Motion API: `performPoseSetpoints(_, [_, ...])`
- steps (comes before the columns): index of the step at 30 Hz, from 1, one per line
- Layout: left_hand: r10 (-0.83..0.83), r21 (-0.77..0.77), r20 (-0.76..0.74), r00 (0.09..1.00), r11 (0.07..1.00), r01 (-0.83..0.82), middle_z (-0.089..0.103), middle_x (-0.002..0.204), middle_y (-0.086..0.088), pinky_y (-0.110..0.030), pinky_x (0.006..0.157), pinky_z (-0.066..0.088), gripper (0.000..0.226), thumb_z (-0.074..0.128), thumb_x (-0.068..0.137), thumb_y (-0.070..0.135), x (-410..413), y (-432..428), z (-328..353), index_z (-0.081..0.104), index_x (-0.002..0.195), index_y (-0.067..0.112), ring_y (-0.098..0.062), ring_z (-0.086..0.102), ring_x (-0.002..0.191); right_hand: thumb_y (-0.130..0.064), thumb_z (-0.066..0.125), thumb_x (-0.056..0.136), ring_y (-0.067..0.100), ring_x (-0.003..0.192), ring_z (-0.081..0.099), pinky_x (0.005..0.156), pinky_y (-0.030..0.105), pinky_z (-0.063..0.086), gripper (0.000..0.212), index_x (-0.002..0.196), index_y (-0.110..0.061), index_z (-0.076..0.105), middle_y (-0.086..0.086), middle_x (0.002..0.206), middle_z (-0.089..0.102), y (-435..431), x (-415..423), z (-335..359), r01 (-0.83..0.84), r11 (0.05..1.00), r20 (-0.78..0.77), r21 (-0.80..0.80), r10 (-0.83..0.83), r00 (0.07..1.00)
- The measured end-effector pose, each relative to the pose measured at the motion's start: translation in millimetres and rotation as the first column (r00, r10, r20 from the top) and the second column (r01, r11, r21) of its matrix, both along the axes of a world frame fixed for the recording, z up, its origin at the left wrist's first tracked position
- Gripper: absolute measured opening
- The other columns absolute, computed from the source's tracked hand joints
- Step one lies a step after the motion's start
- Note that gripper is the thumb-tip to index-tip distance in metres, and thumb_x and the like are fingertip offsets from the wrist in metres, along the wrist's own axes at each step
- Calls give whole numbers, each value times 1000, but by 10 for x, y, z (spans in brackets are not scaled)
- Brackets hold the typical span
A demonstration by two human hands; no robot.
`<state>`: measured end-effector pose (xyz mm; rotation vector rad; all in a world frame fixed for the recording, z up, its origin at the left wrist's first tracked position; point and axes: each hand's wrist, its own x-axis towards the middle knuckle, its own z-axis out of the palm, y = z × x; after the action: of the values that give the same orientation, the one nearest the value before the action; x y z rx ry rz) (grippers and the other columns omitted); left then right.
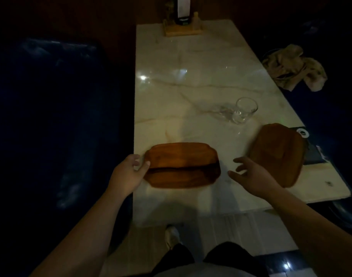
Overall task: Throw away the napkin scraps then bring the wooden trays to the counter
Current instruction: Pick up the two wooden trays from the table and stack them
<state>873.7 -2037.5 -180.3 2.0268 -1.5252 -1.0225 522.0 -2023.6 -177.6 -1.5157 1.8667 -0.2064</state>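
Two wooden trays lie on the white marble table (191,80). The nearer tray (183,164) sits at the table's left front edge, lengthwise across. My left hand (129,174) grips its left end, thumb on top of the rim. The second tray (279,152) lies at the right, turned at an angle, partly over a dark flat item. My right hand (251,176) hovers open between the two trays, fingers spread, touching neither. No napkin scraps show on the table.
An empty clear glass (244,112) stands behind the trays. A wooden holder with a dark bottle (182,27) sits at the far end. A crumpled cloth (295,68) lies on the dark seat at right. A dark blue bench (51,116) runs along the left.
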Motion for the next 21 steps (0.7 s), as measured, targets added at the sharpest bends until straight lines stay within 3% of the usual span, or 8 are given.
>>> performPoseSetpoints(5, [5,106,-45,999,994,0,61,115,-6,-33,83,46,48,55,87,46,35,-290,-229,54,121,12,-22,57,103,-43,63,88,20,91,66,80,44,56,47,128,-22,51,4,108,66,-255,80,-205,186,977,219,106,-206,954])
performPoseSetpoints(10, [146,248,-137,980,963,-108,61,120,-12,-43,96,47,56,60,86,44,82,-398,-431,51,129,9,-26,58,107,-33,65,90,27,92,65,77,44,55,49,131,-11,49,12,104,64,-438,75,-398,295,912,334,286,-383,861])
performPoseSetpoints(15, [162,269,-160,974,956,-115,64,109,-11,-48,91,50,38,59,88,37,35,-478,-534,58,115,10,-27,62,100,-32,67,88,30,95,66,77,44,56,50,129,-10,51,16,106,65,-623,56,-594,310,879,333,362,-433,838])
performPoseSetpoints(18, [143,304,-156,977,948,-90,64,105,-6,-46,89,51,34,57,86,45,52,-557,-582,59,107,18,-22,62,95,-34,68,87,30,96,66,75,42,57,48,126,-10,54,15,106,67,-696,72,-666,289,886,303,363,-405,862])
performPoseSetpoints(21, [60,328,-63,996,944,-36,64,98,-6,-38,75,51,36,54,87,47,55,-629,-625,60,101,15,-21,61,87,-36,68,86,29,91,67,80,46,58,42,117,-9,59,10,103,66,-759,164,-684,253,908,233,333,-340,911])
